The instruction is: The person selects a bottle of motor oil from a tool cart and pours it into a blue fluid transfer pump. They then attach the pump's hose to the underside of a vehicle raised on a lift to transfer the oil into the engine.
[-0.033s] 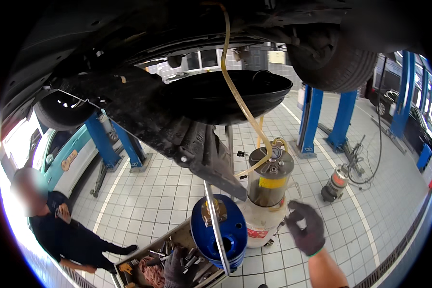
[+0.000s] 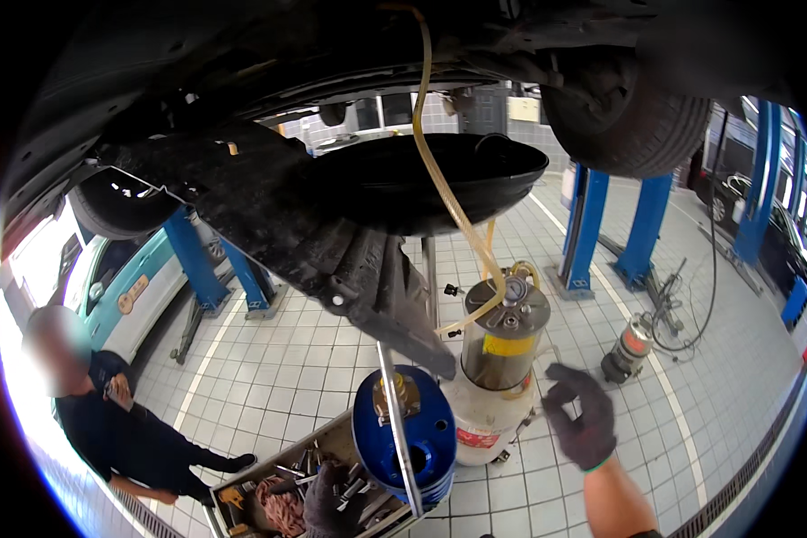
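My right hand (image 2: 583, 417), in a dark glove, hangs at the lower right beside a fluid extractor (image 2: 511, 332) with a pressure gauge. Its fingers and thumb curve apart into a loop; floor tiles show through, and I see nothing held. At the lower edge a dark-gloved hand, apparently my left hand (image 2: 328, 504), is over a tool tray (image 2: 287, 448) of loose metal tools and a pinkish rag (image 2: 281, 507). Its fingertips are hidden among the tools. A translucent yellowish hose (image 2: 435, 170) runs down from the car's underside to the extractor.
A black drain pan (image 2: 421, 202) stands high under the raised car, beside a hanging dark undercover panel (image 2: 332, 260). A blue drum (image 2: 386, 448) with a metal rod stands near the tray. Blue lift posts (image 2: 587, 224) rise behind. A person (image 2: 130, 430) stands at the left.
My right hand has moved a little to the right, away from the extractor. The hand over the tray has shifted slightly. The whole view has moved a little.
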A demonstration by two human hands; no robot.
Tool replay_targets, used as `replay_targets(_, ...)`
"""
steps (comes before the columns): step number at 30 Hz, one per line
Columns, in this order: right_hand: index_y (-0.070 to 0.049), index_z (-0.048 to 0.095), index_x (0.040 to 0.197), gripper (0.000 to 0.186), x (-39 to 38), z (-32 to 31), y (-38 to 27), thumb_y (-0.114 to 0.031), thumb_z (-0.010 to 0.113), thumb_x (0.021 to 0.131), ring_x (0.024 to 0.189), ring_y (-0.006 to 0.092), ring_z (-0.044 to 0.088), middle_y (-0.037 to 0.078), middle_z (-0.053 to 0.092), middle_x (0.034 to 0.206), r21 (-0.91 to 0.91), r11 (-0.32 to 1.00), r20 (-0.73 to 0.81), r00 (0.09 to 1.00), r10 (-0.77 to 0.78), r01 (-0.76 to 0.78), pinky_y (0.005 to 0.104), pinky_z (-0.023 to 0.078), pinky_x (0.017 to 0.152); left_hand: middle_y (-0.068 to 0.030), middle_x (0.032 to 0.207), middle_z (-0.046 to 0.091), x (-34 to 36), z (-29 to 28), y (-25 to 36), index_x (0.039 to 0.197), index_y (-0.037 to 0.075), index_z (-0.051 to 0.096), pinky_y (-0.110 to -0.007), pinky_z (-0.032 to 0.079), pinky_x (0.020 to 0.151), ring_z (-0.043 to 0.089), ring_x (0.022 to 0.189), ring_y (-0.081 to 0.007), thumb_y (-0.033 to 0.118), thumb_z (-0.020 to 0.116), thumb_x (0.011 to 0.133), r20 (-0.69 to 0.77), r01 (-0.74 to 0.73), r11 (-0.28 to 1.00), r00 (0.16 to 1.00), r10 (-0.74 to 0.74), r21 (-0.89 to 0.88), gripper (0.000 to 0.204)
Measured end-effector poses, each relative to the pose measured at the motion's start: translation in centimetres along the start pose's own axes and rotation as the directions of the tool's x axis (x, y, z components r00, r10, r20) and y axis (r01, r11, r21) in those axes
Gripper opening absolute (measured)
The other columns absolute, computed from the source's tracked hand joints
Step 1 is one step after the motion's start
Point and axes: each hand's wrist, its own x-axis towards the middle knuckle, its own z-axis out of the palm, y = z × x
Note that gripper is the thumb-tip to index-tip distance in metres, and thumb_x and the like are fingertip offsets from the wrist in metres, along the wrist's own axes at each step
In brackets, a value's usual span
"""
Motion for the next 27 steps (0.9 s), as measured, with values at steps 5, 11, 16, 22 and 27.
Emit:
replay_targets(5, -0.006, 0.070, 0.134, 0.049, 14.6, -4.2, 2.3, 0.006, 0.077, 0.087, 0.083, 0.0171, 0.074, 0.008, 0.077, 0.108, -0.012, 0.957, -0.069, 0.954, -0.290, 0.290, 0.0330, 0.060, 0.079, -0.0074, 0.107, 0.069, -0.1, 0.3, 5.9, 0.153, 0.003, 0.055, -0.036, 0.058, 0.079, 0.067, 0.093, -0.0226, 0.010, 0.082, 0.094, -0.164, 0.100, 0.995, 0.982, -0.094, 0.028, 0.065)
replay_targets(11, -0.015, 0.067, 0.140, 0.049, 34.1, -3.0, -1.1, -0.032, 0.080, 0.096, 0.094, 0.0281, 0.076, 0.012, 0.076, 0.118, -0.144, 0.863, -0.079, 0.864, -0.497, 0.484, 0.0399, 0.062, 0.087, -0.0017, 0.101, 0.067, 2.6, 0.8, 10.5, 0.157, 0.004, 0.052, -0.031, 0.057, 0.073, 0.065, 0.085, -0.0147, 0.011, 0.083, 0.097, -0.095, 0.091, 0.995, 0.991, -0.094, -0.029, 0.068)
replay_targets(16, -0.018, 0.060, 0.150, 0.059, 45.2, 1.3, -4.5, -0.044, 0.072, 0.098, 0.116, 0.0359, 0.073, 0.020, 0.073, 0.129, -0.431, 0.797, -0.081, 0.861, -0.502, 0.423, 0.0481, 0.057, 0.103, -0.0099, 0.106, 0.073, 3.1, 0.3, 12.7, 0.171, 0.005, 0.017, -0.035, 0.059, 0.080, 0.071, 0.091, -0.0216, 0.004, 0.083, 0.092, 0.102, 0.350, 0.934, 0.934, -0.342, -0.071, 0.103)
replay_targets(22, -0.019, 0.060, 0.152, 0.058, 54.6, 3.7, -8.8, -0.045, 0.067, 0.100, 0.116, 0.0379, 0.072, 0.020, 0.074, 0.130, -0.457, 0.761, 0.119, 0.879, -0.462, 0.461, 0.0485, 0.056, 0.103, -0.0187, 0.114, 0.079, -1.1, 3.4, 13.7, 0.174, 0.018, -0.016, -0.040, 0.058, 0.093, 0.077, 0.102, -0.0242, 0.018, 0.073, 0.105, 0.295, 0.686, 0.682, 0.727, -0.620, -0.256, 0.113)
replay_targets(27, -0.018, 0.063, 0.152, 0.049, 66.6, 12.3, -6.7, -0.026, 0.063, 0.103, 0.118, 0.0349, 0.071, 0.021, 0.074, 0.129, -0.207, 0.733, 0.110, 0.760, -0.641, 0.648, 0.0472, 0.056, 0.104, -0.0065, 0.099, 0.071, -3.4, 3.2, 18.4, 0.163, 0.006, 0.045, -0.032, 0.054, 0.071, 0.065, 0.084, -0.0170, 0.000, 0.079, 0.095, -0.107, 0.645, 0.536, 0.580, -0.807, -0.544, 0.077)
